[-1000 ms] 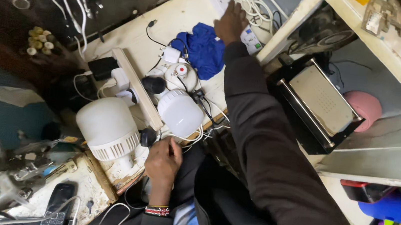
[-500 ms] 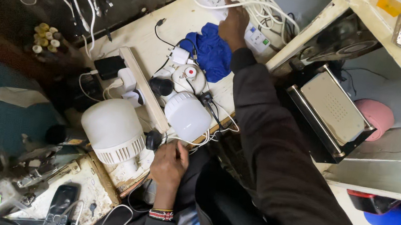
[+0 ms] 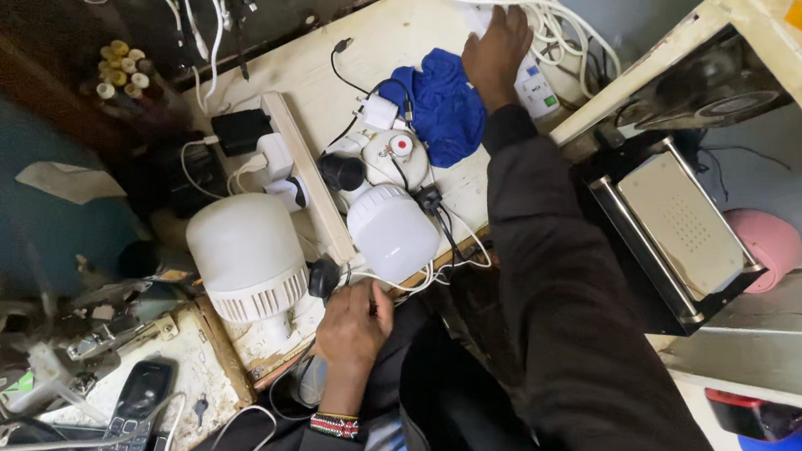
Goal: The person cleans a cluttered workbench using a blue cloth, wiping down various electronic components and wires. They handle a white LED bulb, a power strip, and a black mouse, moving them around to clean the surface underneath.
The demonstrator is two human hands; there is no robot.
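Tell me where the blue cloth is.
In the head view the blue cloth lies on the white bench top, upper middle, just left of the right hand and beside the white chargers.

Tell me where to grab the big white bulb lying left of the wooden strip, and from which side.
Probably best to grip the big white bulb around its smooth rounded dome, coming down from above. It lies on its side with the dome's upper surface clear, while the finned collar and base point toward the left hand and the cables there, so that end looks crowded.
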